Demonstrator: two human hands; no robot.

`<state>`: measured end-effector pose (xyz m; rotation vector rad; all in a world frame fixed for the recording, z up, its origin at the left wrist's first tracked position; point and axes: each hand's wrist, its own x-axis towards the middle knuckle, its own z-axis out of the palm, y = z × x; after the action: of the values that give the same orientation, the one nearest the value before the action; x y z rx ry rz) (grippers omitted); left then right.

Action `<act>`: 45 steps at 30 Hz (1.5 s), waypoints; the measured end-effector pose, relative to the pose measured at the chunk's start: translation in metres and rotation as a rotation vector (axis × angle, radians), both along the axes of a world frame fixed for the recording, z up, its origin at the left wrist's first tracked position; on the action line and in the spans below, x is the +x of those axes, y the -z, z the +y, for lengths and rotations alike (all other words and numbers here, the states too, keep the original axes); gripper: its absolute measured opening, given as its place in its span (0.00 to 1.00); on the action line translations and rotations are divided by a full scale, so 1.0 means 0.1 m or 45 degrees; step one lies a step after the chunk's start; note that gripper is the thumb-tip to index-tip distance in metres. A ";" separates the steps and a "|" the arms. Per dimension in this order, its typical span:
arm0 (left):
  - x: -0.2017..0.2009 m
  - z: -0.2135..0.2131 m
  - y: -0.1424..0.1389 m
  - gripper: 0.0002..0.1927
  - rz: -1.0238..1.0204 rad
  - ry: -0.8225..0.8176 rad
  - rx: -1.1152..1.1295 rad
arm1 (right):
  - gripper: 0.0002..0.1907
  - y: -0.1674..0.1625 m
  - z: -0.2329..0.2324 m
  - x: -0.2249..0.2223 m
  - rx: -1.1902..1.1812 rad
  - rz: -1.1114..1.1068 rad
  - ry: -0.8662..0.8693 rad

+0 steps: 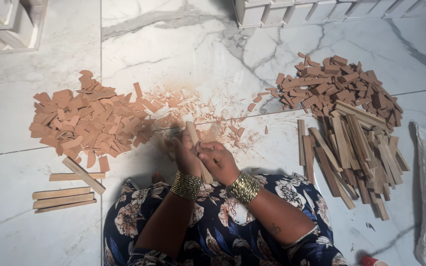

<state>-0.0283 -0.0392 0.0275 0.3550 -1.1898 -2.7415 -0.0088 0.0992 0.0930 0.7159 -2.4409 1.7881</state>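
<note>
The person is sitting on the pale marble floor (183,39), and everything is lying within arm's reach of the grip at the centre. To the right of the grip, a big heap of long wooden strips (356,157) is resting beside the knee, and just beyond it a pile of short reddish-brown pieces (336,86) is spreading out. To the left of the grip, a broad mound of lighter cut chips (85,123) is lying, with a few neat slats (62,197) stacked nearer the body on that side. Just ahead of the grip, shavings and dust (188,106) are fanning over the floor, which suggests this is where the cutting is happening.

Both forearms are coming in from the lap, wrists bent inward, gold bangles (187,185) sitting at each. The left hand (186,155) is closing around a single wooden stick (193,135), holding it tilted up and away from the body. The right hand (219,160) is curling against the same stick lower down; whether it is also holding a small blade I cannot tell.
</note>
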 end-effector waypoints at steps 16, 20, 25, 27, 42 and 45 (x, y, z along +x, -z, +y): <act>-0.04 -0.05 -0.20 0.43 0.067 -0.058 0.134 | 0.12 -0.09 -0.10 0.12 -0.044 -0.120 -0.045; -0.19 -0.40 -0.08 0.30 -0.172 -0.171 0.387 | 0.11 -0.12 -0.12 0.17 0.002 -0.014 -0.096; -0.10 -0.03 0.15 0.24 -0.228 -0.016 0.558 | 0.11 -0.20 -0.04 0.05 0.015 0.101 0.030; -0.07 0.10 0.14 0.25 -0.167 0.089 0.810 | 0.11 -0.23 0.01 0.00 0.031 -0.071 0.038; -0.16 -0.20 -0.14 0.28 -0.243 -0.039 0.548 | 0.13 -0.48 0.12 0.00 0.208 0.052 -0.171; -0.24 -0.45 -0.13 0.27 -0.242 -0.070 0.287 | 0.12 -0.54 0.17 -0.02 0.201 -0.005 -0.389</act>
<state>-0.0527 -0.0846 0.0408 0.6765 -0.8920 -2.8505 -0.0106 0.1164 0.1466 1.1558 -2.6155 1.6956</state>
